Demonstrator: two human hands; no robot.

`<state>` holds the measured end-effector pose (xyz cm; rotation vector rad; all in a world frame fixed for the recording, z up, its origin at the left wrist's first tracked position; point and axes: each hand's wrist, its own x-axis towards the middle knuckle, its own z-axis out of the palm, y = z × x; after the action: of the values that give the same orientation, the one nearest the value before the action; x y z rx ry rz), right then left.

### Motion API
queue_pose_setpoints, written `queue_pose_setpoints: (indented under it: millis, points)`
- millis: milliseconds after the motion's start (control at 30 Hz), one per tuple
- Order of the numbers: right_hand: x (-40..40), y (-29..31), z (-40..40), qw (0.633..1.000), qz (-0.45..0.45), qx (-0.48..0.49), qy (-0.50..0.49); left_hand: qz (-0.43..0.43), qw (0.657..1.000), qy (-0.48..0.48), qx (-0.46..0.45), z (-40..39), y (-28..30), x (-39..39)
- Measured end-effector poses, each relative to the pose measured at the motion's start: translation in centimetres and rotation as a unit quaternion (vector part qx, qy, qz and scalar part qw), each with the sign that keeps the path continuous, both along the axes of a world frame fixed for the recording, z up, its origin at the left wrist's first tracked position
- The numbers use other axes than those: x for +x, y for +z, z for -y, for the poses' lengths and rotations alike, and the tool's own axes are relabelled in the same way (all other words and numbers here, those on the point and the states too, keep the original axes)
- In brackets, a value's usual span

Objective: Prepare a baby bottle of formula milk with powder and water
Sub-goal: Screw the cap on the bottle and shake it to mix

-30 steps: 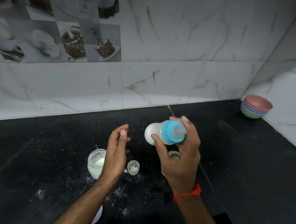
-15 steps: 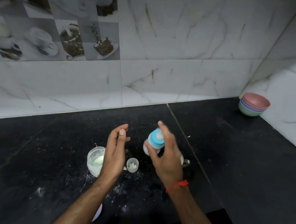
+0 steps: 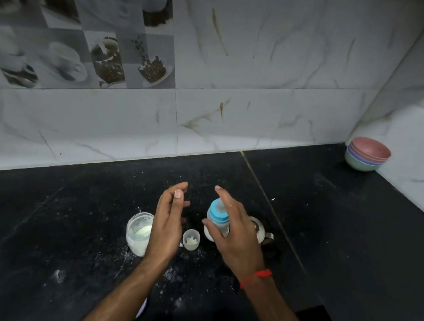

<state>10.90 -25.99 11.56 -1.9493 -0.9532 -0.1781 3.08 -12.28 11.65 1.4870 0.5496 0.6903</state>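
Black countertop (image 3: 326,231), powder-dusted, against marble-tiled wall (image 3: 259,118); stacked bowls (image 3: 367,154) in the corner. My right hand (image 3: 236,234) grips the upright bottle (image 3: 217,217); my left hand (image 3: 167,227) hovers, fingers straight. A metal vessel (image 3: 260,230) sits largely hidden behind my right hand.

Single head-worn view, forward and down, close over dark countertop (image 3: 325,243) toward tiled wall (image 3: 263,63).
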Motion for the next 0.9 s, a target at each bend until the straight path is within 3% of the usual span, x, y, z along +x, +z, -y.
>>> queue_pose_setpoints:
  millis: [200, 267, 367, 400, 467, 600, 667, 767, 900]
  points:
    - [-0.6, 4.8, 0.5, 0.963, 0.093, 0.252, -0.035, 0.002, 1.0, 0.01, -0.01, -0.5, -0.3, 0.1]
    - [-0.5, 2.3, 0.0, 0.973, 0.086, 0.21, -0.046, 0.006, 1.0, 0.01, -0.013, -0.3, -0.2, 0.2]
    - [-0.7, -2.8, 0.1, 1.0, -0.009, 0.015, -0.003, 0.001, 1.0, -0.003, -0.002, 0.1, -0.2, 0.3]
    - [-0.8, -3.4, 0.4, 1.0, -0.021, -0.007, 0.0, 0.0, 1.0, -0.005, 0.006, 0.1, -0.2, 0.3]
    - [-0.9, -2.7, 0.7, 0.999, -0.03, 0.023, -0.015, 0.002, 1.0, -0.006, 0.014, -0.2, -0.2, 0.3]
    - [-0.7, 0.6, 0.6, 0.981, 0.024, 0.187, -0.039, -0.01, 1.0, -0.007, 0.011, -0.5, -0.6, 0.5]
    - [-0.2, 0.5, 0.1, 0.986, 0.042, 0.162, -0.024, -0.012, 1.0, -0.017, 0.014, -0.2, -0.6, 0.7]
    - [0.7, -1.0, -0.2, 0.999, -0.042, 0.022, 0.003, -0.015, 0.999, -0.037, 0.019, 0.5, -0.8, 0.8]
    - [1.6, -0.5, 0.3, 0.967, -0.208, 0.145, -0.036, -0.025, 0.996, -0.069, 0.049, -0.1, -0.6, 0.6]
